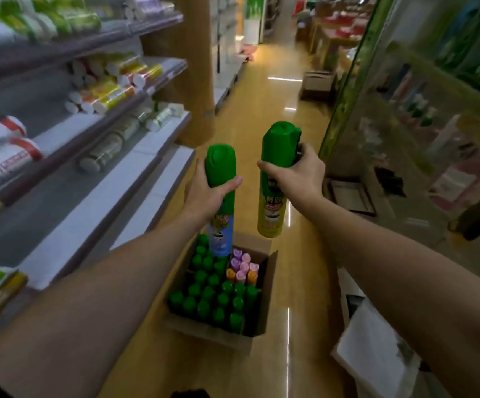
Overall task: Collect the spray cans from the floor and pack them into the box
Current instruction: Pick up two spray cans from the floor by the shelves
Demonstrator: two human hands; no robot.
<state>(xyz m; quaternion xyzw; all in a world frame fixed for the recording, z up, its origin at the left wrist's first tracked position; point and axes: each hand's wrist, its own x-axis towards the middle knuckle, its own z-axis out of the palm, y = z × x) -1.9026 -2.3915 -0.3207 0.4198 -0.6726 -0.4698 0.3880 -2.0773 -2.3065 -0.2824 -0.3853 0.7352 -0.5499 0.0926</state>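
Spray cans are filling both my hands above the open box. My left hand (204,193) is gripping a tall aerosol can with a green cap and a blue lower body (220,168), my fingers (233,181) wrapping around its green upper part. This can is standing upright in the air, its base hanging just over the far left corner of the brown cardboard box (210,334). My right hand (299,173) is clasping a second tall can with a green cap and a yellow body (273,202), the fingers curling around it just below the cap. It is tilting slightly and hanging over the glossy yellowish floor (276,110), just beyond the box's far edge. The two cans are side by side, not touching.

The box is sitting on the floor near me, between my forearms, with its flaps open. Upright green-capped cans (207,294) are crowding its left and near parts, and a small cluster of purple, pink and orange caps (241,262) is occupying the far right corner.

On the left, pale store shelves (89,196) are carrying rolled packages (112,93). Far down the aisle on the right, another cardboard carton (317,84) is sitting on the floor.
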